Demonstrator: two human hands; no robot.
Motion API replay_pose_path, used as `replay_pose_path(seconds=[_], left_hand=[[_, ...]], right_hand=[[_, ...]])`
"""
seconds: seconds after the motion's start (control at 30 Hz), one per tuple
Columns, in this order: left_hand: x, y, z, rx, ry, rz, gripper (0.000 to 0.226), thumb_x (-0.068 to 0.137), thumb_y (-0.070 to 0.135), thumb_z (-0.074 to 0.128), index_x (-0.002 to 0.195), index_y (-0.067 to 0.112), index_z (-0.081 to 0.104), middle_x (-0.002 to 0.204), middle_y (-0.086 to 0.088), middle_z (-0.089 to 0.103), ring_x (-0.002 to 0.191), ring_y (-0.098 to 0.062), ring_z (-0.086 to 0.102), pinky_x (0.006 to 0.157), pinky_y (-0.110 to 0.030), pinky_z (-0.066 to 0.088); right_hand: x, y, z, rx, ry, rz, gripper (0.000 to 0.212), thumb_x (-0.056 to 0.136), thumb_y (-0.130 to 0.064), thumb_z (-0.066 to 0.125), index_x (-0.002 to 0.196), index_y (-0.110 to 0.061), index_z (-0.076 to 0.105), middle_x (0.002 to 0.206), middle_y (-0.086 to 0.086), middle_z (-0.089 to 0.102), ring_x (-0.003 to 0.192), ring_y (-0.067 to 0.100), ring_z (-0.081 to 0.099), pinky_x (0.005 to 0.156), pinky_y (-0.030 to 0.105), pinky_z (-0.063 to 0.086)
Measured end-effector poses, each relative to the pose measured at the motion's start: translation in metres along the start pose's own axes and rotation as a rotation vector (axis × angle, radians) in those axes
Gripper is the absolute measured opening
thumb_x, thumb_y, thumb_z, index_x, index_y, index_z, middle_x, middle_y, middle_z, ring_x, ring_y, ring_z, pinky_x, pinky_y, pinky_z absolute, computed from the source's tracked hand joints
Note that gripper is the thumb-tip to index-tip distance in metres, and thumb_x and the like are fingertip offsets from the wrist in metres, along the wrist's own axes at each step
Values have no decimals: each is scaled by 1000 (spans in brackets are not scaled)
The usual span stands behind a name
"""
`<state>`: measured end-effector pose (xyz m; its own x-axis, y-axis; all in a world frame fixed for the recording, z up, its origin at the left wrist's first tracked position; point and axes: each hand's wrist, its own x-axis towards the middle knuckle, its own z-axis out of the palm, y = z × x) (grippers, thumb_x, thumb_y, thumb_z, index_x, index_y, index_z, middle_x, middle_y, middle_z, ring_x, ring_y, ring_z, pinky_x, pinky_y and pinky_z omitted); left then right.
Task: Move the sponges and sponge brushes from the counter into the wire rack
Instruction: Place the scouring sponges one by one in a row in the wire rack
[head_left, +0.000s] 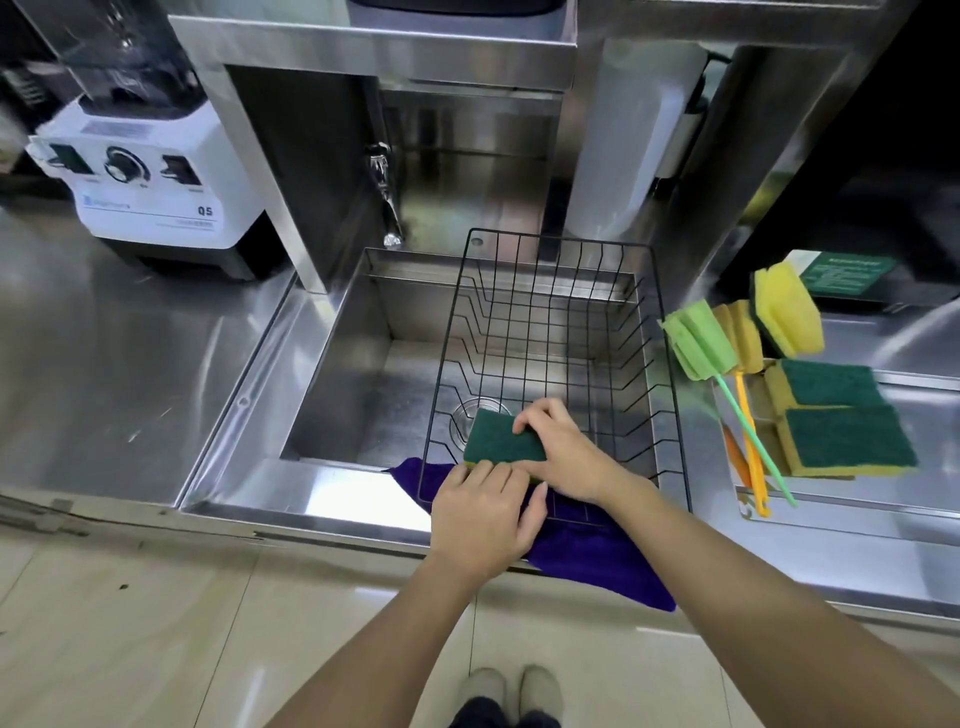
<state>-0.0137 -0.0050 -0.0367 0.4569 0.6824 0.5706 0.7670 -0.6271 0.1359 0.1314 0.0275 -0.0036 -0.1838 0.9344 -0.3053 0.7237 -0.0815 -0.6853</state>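
Note:
A black wire rack (558, 249) sits over the right side of the steel sink. Inside its near left corner lies a green-topped yellow sponge (496, 436). My right hand (566, 452) grips that sponge from the right. My left hand (485, 514) touches its near edge at the rack's front rim. On the counter to the right lie two more green-topped sponges (831, 384) (847, 439), a yellow sponge (787, 309) standing on edge, a green sponge brush (701, 340) and an orange-handled yellow sponge brush (743, 332).
A purple cloth (597, 556) hangs over the counter's front edge under the rack. The faucet (387, 202) stands behind the sink's left half. A white blender (150, 171) occupies the left counter. A white bottle (623, 140) stands behind the rack.

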Motion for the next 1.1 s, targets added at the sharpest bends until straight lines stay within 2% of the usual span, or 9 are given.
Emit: replay_pose_path(seconds=[0.13,0.23,0.33,0.43,0.6,0.7,0.8,0.97,1.1], left_hand=[[1,0,0,3,-4,14,36,94,31,45,67,13,59,59,-1,55,57,-20,50,56,-33,35],[1,0,-1,0,-24,17,35,94,30,47,64,14,56,58,-1,53,56,-20,49,55,-32,35],[1,0,-2,2,-31,24,34,93,30,48,64,14,56,57,-1,53,55,-20,49,55,-32,35],[3,4,0,6,-30,53,34,92,30,49,65,12,56,58,-2,52,56,-21,48,55,-33,37],[13,21,4,48,-54,95,33,90,34,52,68,10,58,65,-5,55,63,-25,51,66,-38,40],[22,42,9,43,-70,125,35,90,37,51,68,10,58,65,-6,54,64,-26,50,66,-38,37],[28,63,14,10,-98,175,36,91,38,49,69,11,58,65,-5,54,63,-26,50,64,-37,34],[30,81,22,4,-173,237,38,91,39,45,70,11,59,66,-5,56,62,-26,51,62,-37,37],[28,83,26,29,-215,241,42,93,39,41,70,10,61,66,-6,57,61,-26,52,60,-37,38]], right_hand=[[1,-1,-12,204,-52,44,29,81,3,65,105,-11,56,112,1,39,107,15,42,93,22,43],[1,1,-18,224,-101,70,42,81,10,59,117,-12,57,123,6,49,115,19,47,91,21,46],[0,1,-20,173,-138,109,50,84,3,60,127,-22,54,135,3,52,125,20,47,108,40,41],[-6,-2,-24,-141,-127,57,57,85,-16,62,138,-25,41,144,-1,45,133,19,38,112,42,27],[-22,4,-40,-50,156,29,50,90,-16,56,139,-15,42,142,6,49,131,20,44,111,40,35],[-35,15,-60,-11,374,57,39,92,-13,52,131,-11,50,127,9,58,115,21,54,102,38,44],[-50,35,-82,-1,633,137,35,91,-9,51,126,-6,54,122,13,59,114,27,54,99,38,43],[-76,83,-110,-11,1059,555,48,87,-18,61,131,-5,45,134,17,48,125,34,42,102,43,31],[-100,127,-119,-18,1071,836,81,76,-30,72,140,-5,29,147,19,32,134,37,32,108,48,26]])
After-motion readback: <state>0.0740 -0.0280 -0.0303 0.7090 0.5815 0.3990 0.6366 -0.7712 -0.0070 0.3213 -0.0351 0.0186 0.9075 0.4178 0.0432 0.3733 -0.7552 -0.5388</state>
